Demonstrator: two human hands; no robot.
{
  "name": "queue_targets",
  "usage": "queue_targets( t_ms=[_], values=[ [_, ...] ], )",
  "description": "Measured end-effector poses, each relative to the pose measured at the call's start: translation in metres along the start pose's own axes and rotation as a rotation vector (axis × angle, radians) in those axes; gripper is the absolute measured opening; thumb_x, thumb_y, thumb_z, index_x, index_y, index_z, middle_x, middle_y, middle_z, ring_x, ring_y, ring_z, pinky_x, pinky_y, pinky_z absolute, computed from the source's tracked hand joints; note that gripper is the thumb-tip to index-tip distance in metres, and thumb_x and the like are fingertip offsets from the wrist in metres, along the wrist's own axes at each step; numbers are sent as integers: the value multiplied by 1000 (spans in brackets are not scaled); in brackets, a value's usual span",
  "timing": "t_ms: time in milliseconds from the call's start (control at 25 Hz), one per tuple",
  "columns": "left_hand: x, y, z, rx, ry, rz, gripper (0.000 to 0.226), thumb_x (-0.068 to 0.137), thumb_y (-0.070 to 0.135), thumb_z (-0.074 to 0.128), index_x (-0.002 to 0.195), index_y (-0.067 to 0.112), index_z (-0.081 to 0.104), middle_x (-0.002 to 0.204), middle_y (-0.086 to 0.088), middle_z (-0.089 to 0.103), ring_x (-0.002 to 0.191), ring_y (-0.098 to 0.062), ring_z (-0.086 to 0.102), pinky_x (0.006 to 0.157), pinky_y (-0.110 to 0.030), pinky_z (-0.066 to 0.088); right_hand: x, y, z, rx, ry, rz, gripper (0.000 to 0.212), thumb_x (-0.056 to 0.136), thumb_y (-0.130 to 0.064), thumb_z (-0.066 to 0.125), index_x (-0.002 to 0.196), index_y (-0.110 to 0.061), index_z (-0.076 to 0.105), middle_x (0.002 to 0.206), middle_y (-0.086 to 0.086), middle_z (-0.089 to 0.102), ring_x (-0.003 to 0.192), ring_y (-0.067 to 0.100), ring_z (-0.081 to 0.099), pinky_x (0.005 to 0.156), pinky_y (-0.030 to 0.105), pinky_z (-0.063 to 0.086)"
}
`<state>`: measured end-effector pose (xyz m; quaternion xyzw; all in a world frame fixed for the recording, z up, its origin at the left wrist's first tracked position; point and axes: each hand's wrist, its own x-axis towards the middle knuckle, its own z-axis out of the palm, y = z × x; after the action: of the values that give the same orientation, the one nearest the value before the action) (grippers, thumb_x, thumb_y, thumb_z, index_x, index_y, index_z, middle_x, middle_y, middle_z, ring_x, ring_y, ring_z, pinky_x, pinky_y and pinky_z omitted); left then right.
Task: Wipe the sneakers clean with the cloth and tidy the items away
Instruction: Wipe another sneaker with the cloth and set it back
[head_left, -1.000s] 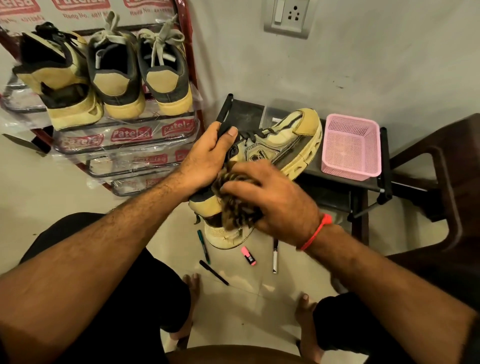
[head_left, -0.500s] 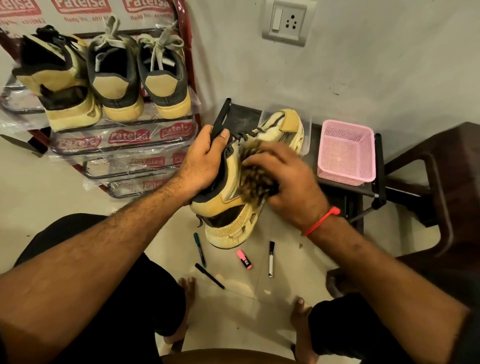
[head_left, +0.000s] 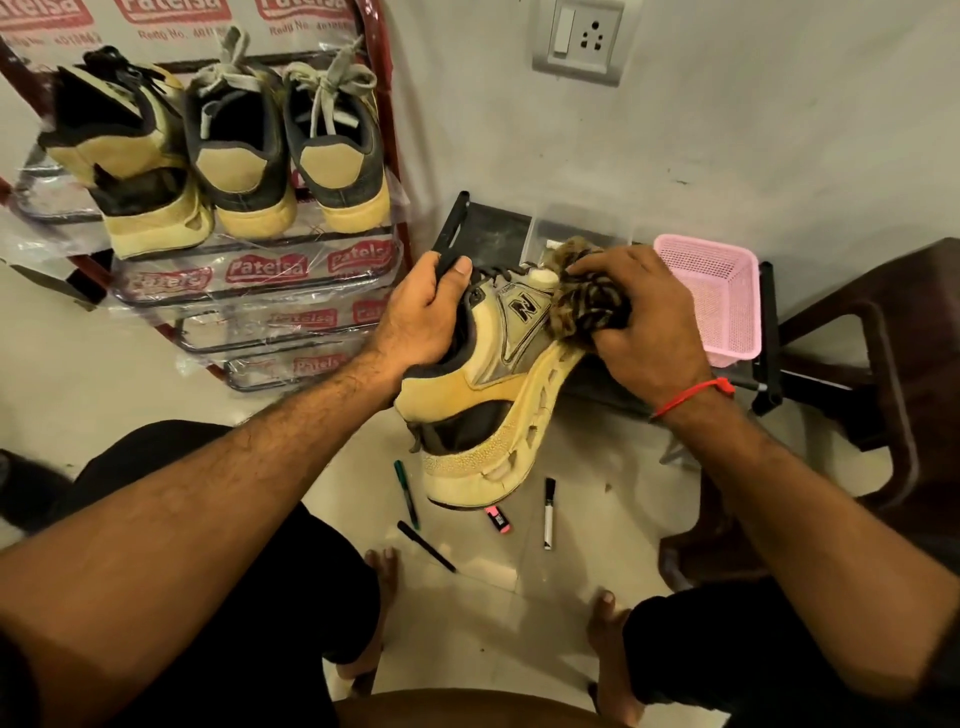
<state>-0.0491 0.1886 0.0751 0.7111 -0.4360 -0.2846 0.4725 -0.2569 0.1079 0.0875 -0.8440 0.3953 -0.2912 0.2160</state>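
A yellow and grey sneaker (head_left: 483, 395) hangs in the air at the centre, heel toward me, its side with the N logo showing. My left hand (head_left: 426, 317) grips it at the collar, fingers inside the opening. My right hand (head_left: 644, 327) clutches a bunched brown striped cloth (head_left: 582, 301) and presses it on the toe end of the sneaker. Three more sneakers (head_left: 244, 150) stand heel-out on the top shelf of a red shoe rack (head_left: 260, 291) at the left.
A pink mesh basket (head_left: 727, 291) and a clear box (head_left: 582, 223) sit on a low black stand (head_left: 493, 228) by the wall. Several markers (head_left: 549, 512) and pens lie on the floor tiles beneath the sneaker, near my bare feet. A brown chair (head_left: 883, 364) stands at the right.
My right hand has slid the cloth from the heel side forward to the toe. The sneaker has turned so that its logo side faces up.
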Motion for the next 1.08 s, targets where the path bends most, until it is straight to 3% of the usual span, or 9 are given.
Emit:
queue_targets(
  t_ms=[160,320,480,560,720,800,880,960,1080],
  values=[
    [8,-3,-9,119,91,-82,35,109,33,41,122,4,55,102,-7,57,95,-20,52,70,-26,33,-37,-56,15,173,-217,-272,40,75,-16,75,114,-15,67,121,3,60,118,16,54,102,29,48],
    [8,-4,-15,196,80,-179,38,108,38,40,125,8,55,107,-6,57,101,-22,53,80,-30,38,-53,-81,17,125,-337,-563,42,75,-16,79,116,-16,68,122,7,59,117,21,53,100,32,46],
    [9,-2,-8,160,6,-239,36,107,39,42,118,8,57,108,-10,61,103,-26,57,75,-29,36,-22,-38,9,76,-256,-228,49,72,-5,77,117,-18,66,121,5,58,117,21,51,100,43,50],
    [11,-1,-6,136,-3,-251,35,107,38,43,116,8,59,109,-13,63,101,-27,59,74,-29,37,-20,-24,9,100,-227,-81,50,73,0,75,119,-19,65,120,4,59,117,17,53,102,40,50],
    [12,-1,-15,69,56,-281,35,106,40,45,118,11,61,112,-13,67,105,-28,64,86,-41,53,-34,-42,17,218,-253,-142,47,80,-16,73,126,-18,62,125,1,55,119,9,50,103,9,38],
    [6,-1,-20,-44,63,-326,37,103,45,48,115,13,62,109,-12,70,104,-30,67,91,-48,56,-34,-48,19,266,-227,-147,46,83,-29,67,127,-21,59,128,1,55,122,8,48,104,10,37],
    [-2,4,-23,-153,-14,-348,47,98,54,56,114,10,62,103,-11,72,95,-30,70,77,-48,60,-31,-46,20,342,-174,-90,45,83,-23,67,128,-19,60,128,2,56,124,11,50,107,23,42],
    [-12,17,-23,-189,-62,-342,53,91,60,63,114,13,56,96,-3,68,83,-21,67,55,-37,57,-26,-39,18,447,-103,-12,46,81,-7,66,126,-15,61,127,2,59,123,13,54,106,36,46],
    [-24,34,-17,-239,-150,-223,46,95,56,58,119,19,48,101,0,61,80,-19,67,52,-37,58,-21,-34,13,576,47,135,45,80,8,59,120,-13,64,121,-4,64,117,9,59,99,32,51]
  ],
)
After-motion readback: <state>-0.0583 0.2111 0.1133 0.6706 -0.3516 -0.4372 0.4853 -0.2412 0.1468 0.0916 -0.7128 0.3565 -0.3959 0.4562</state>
